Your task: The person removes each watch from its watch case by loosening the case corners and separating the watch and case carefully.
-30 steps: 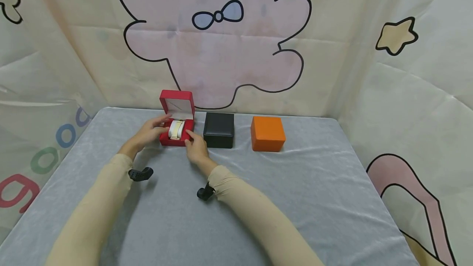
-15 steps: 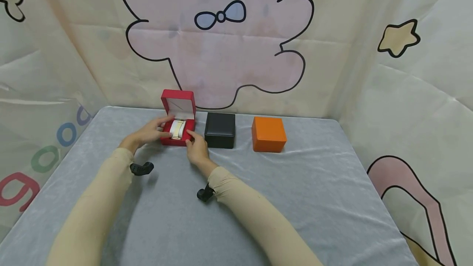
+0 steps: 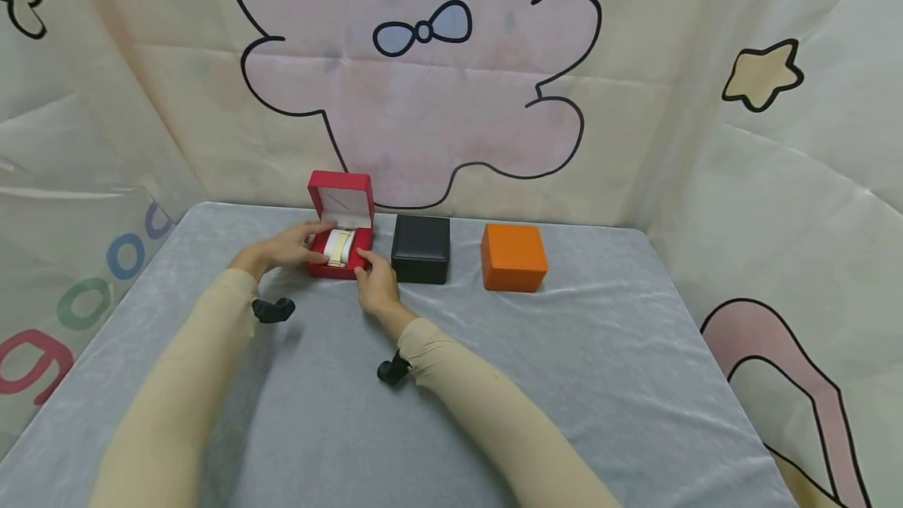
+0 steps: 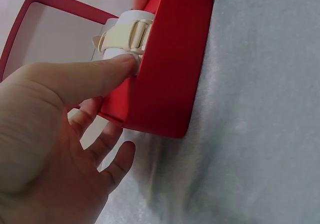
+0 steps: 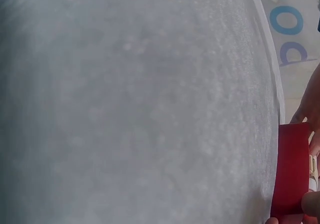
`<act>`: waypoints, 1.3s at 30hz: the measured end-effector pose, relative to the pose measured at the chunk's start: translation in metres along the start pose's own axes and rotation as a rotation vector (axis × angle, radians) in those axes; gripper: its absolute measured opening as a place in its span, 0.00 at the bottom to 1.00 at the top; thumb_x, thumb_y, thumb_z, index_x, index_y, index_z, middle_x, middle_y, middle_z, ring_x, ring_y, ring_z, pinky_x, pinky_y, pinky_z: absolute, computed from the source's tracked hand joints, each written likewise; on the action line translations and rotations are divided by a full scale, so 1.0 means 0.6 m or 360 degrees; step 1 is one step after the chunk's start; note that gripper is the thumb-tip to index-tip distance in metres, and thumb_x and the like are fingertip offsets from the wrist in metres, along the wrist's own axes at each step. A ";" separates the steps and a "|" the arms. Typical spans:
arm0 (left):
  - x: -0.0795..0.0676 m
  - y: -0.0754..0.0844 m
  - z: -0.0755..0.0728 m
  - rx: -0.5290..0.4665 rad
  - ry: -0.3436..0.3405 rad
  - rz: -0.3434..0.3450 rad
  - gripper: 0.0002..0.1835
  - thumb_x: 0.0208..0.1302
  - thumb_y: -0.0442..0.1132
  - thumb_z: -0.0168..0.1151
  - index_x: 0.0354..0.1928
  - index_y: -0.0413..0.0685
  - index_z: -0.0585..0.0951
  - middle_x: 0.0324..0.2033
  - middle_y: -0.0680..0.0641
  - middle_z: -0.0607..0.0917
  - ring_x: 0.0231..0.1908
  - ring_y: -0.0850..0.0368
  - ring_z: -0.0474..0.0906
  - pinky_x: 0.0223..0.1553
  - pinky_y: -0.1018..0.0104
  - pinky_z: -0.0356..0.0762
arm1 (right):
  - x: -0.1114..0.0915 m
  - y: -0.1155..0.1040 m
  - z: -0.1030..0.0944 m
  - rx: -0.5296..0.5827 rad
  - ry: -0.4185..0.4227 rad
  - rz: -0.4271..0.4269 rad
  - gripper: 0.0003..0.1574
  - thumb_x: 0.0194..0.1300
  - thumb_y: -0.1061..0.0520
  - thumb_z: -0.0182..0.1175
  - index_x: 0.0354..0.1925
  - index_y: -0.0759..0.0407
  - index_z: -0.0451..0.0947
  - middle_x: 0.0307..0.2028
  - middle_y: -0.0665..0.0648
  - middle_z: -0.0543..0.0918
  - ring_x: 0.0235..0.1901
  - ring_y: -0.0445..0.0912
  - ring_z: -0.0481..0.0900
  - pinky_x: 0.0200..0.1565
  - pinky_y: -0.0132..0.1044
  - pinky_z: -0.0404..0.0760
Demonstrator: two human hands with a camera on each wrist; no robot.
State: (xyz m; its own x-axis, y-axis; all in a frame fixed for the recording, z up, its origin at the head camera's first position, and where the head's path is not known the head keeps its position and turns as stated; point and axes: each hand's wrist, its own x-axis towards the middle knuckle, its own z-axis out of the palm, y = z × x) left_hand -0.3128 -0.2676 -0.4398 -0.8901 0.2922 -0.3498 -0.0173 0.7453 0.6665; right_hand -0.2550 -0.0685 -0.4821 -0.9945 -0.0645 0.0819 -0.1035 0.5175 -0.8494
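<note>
A red watch box (image 3: 328,273) stands at the back left of the table with its lid raised. In it sits a white cushion (image 4: 129,15) wrapped by a cream-strapped watch (image 4: 120,37). My left hand (image 3: 282,248) is at the box's left side. Its straight thumb (image 4: 100,74) presses the cushion's end, and its other fingers are spread beside the box. My right hand (image 3: 377,284) grips the front right of the box, thumb on the rim. In the right wrist view the box's red wall (image 5: 292,169) shows at the right edge, with fingertips at its lower end.
To the right of the red box stand a closed black box (image 3: 420,249) and, further right, an orange box (image 3: 514,257). A grey velvety cloth (image 3: 600,382) covers the table. A printed curtain (image 3: 480,124) hangs behind its back edge.
My left hand has shifted slightly, bringing its thumb further over the cushion's end. My right hand stays at the box's front right, and the boxes hold their places.
</note>
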 end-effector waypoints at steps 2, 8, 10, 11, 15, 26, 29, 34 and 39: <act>0.002 0.003 -0.001 0.0032 -0.0010 0.0002 0.47 0.64 0.44 0.65 0.81 0.54 0.52 0.75 0.30 0.50 0.72 0.30 0.47 0.70 0.28 0.56 | 0.000 0.000 -0.001 0.0001 0.0005 -0.0005 0.24 0.72 0.62 0.59 0.65 0.54 0.78 0.44 0.58 0.86 0.37 0.39 0.74 0.43 0.29 0.76; 0.002 0.009 -0.003 0.0096 -0.0027 0.0002 0.47 0.64 0.42 0.66 0.80 0.50 0.52 0.74 0.30 0.51 0.72 0.30 0.48 0.70 0.28 0.56 | 0.000 0.001 -0.003 0.0019 -0.0003 -0.0003 0.24 0.72 0.62 0.59 0.64 0.54 0.78 0.39 0.58 0.85 0.34 0.37 0.72 0.39 0.27 0.74; 0.001 0.011 -0.004 0.0112 -0.0026 0.0003 0.46 0.64 0.42 0.66 0.80 0.49 0.53 0.74 0.30 0.52 0.72 0.30 0.48 0.70 0.28 0.56 | 0.000 0.001 -0.003 0.0029 -0.0008 0.0002 0.24 0.72 0.62 0.59 0.64 0.54 0.78 0.38 0.57 0.84 0.33 0.36 0.71 0.38 0.27 0.73; 0.001 0.013 -0.004 0.0123 -0.0026 0.0003 0.46 0.64 0.41 0.66 0.80 0.49 0.53 0.74 0.30 0.52 0.71 0.30 0.49 0.70 0.28 0.57 | 0.000 0.001 -0.003 0.0030 -0.0010 0.0006 0.24 0.72 0.62 0.59 0.65 0.54 0.78 0.38 0.57 0.84 0.33 0.36 0.71 0.38 0.26 0.73; 0.001 0.018 -0.005 0.0161 -0.0031 0.0011 0.45 0.64 0.40 0.67 0.79 0.48 0.56 0.72 0.29 0.53 0.70 0.29 0.50 0.69 0.28 0.58 | 0.000 0.002 -0.001 0.0034 -0.0009 0.0017 0.24 0.72 0.62 0.59 0.65 0.53 0.78 0.38 0.56 0.84 0.33 0.36 0.71 0.38 0.26 0.74; 0.005 0.025 -0.007 0.0269 -0.0053 0.0005 0.46 0.64 0.39 0.68 0.79 0.47 0.55 0.73 0.29 0.52 0.70 0.30 0.51 0.69 0.28 0.60 | 0.000 0.003 -0.001 0.0047 -0.0014 0.0029 0.24 0.72 0.62 0.59 0.65 0.53 0.78 0.42 0.57 0.85 0.35 0.37 0.72 0.40 0.27 0.74; 0.003 0.024 -0.007 0.0256 -0.0040 0.0016 0.45 0.64 0.38 0.68 0.79 0.46 0.55 0.72 0.28 0.53 0.69 0.29 0.52 0.69 0.28 0.59 | 0.000 0.004 -0.002 0.0058 -0.0022 0.0025 0.24 0.72 0.62 0.59 0.65 0.53 0.78 0.42 0.57 0.85 0.35 0.36 0.71 0.40 0.27 0.74; 0.000 0.019 -0.001 0.0184 0.0027 0.0058 0.42 0.64 0.37 0.67 0.77 0.47 0.59 0.72 0.29 0.55 0.69 0.30 0.54 0.69 0.30 0.61 | -0.001 0.006 -0.002 0.0063 -0.0025 0.0005 0.24 0.72 0.62 0.59 0.65 0.54 0.78 0.41 0.57 0.84 0.34 0.36 0.70 0.38 0.26 0.73; -0.005 0.019 0.004 0.0155 0.0099 0.0158 0.42 0.62 0.35 0.69 0.76 0.45 0.60 0.70 0.30 0.61 0.67 0.30 0.57 0.67 0.29 0.63 | -0.004 0.007 -0.003 0.0078 -0.0023 -0.0012 0.24 0.72 0.62 0.59 0.64 0.55 0.78 0.38 0.58 0.83 0.32 0.36 0.71 0.36 0.25 0.72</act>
State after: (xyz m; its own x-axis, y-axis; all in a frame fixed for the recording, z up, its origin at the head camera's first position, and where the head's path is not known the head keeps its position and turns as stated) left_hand -0.3091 -0.2587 -0.4328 -0.9118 0.3318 -0.2419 0.1138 0.7702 0.6275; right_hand -0.2534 -0.0645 -0.4847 -0.9934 -0.0810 0.0811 -0.1100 0.4746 -0.8733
